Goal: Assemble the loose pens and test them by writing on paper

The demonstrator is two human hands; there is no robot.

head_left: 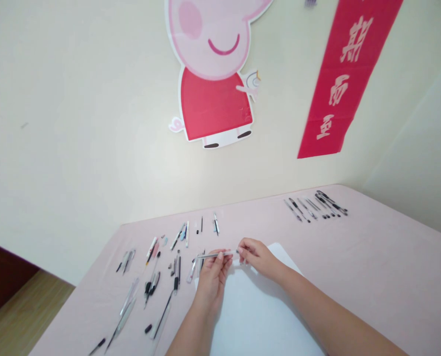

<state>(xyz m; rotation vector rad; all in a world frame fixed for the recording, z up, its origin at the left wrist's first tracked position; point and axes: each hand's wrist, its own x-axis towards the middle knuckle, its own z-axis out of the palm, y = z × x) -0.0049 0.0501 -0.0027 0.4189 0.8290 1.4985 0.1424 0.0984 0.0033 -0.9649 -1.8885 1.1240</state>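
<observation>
My left hand is closed around a slim pen with a clear barrel, held nearly level above the top edge of a white board or sheet. At the pen's right end, the thumb and fingers of my right hand pinch together at a small dark end piece. Whether that piece is joined to the barrel cannot be made out. Just left of my left hand, a clear pen part lies on the pink tablecloth.
Pen parts, barrels, refills and caps spread over the left side, including a black-gripped pen and a black cap. Several pens lie in a row at the far right of the pink table. The wall rises behind.
</observation>
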